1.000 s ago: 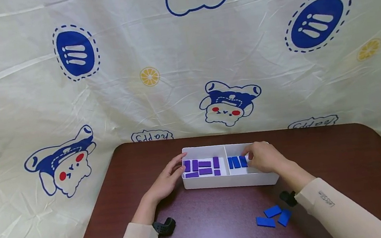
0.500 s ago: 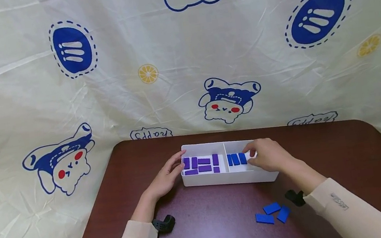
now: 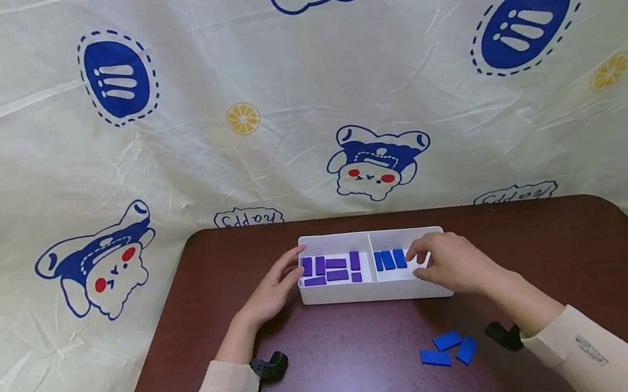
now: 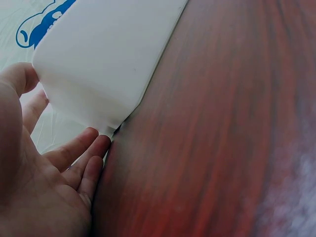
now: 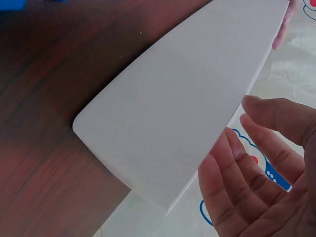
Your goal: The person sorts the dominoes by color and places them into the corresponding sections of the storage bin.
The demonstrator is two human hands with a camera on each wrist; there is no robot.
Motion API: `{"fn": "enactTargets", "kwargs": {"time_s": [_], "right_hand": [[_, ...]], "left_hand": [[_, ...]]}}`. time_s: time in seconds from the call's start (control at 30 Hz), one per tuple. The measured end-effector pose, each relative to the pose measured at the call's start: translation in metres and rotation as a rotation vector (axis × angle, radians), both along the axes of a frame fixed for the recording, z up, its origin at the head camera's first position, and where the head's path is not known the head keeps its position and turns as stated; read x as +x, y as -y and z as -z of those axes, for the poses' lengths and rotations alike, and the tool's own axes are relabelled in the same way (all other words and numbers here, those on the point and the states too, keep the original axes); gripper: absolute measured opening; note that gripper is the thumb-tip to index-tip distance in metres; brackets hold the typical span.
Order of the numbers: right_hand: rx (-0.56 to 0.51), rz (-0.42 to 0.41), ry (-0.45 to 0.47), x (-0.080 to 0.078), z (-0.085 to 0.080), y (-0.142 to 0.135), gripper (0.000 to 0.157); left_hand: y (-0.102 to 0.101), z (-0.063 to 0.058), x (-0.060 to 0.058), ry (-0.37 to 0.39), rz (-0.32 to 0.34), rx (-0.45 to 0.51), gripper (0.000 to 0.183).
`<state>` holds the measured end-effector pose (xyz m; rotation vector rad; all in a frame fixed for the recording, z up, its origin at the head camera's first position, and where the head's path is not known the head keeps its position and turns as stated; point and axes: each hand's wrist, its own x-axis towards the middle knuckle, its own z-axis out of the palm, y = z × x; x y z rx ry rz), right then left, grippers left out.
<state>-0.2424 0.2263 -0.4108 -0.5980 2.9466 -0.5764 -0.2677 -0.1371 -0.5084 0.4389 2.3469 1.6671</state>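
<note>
A white two-compartment box (image 3: 363, 291) stands near the back of the table. Several purple tiles (image 3: 335, 264) lie in its left compartment, and three blue tiles (image 3: 388, 260) line up side by side in the right one. My left hand (image 3: 267, 293) touches the box's left end; in the left wrist view its extended fingers (image 4: 74, 148) meet that end wall. Over the right compartment, my right hand (image 3: 458, 261) has thumb and index finger apart, with nothing between them. The right wrist view shows its thumb (image 5: 276, 116) beside the box's rim.
Three loose blue tiles (image 3: 447, 340) lie on the brown table (image 3: 350, 365) in front of the box, left of the right wrist's black camera strap (image 3: 504, 337). A printed white sheet (image 3: 274, 81) hangs behind the table.
My right hand has drawn off to the right from the rightmost blue tile in the box, thumb and finger spreading. My left hand stays at the box's end. The head view has tilted slightly.
</note>
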Motion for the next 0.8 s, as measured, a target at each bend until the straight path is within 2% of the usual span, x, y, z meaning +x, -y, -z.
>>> {"fn": "enactTargets", "kwargs": {"time_s": [0.3,0.53,0.8], "right_hand": [[-0.031,-0.007,-0.021,0.016,-0.006,-0.005,0.017],[-0.019,0.001,-0.104,0.028,-0.003,-0.009,0.016],[-0.026,-0.003,-0.047,0.039,0.002,-0.014,0.013]], "left_hand": [[0.001,-0.001,-0.001,0.013,0.007,0.003,0.049],[0.000,0.002,-0.003,0.014,0.006,0.012,0.050],[0.000,0.002,-0.003,0.019,0.012,0.018,0.050]]}}
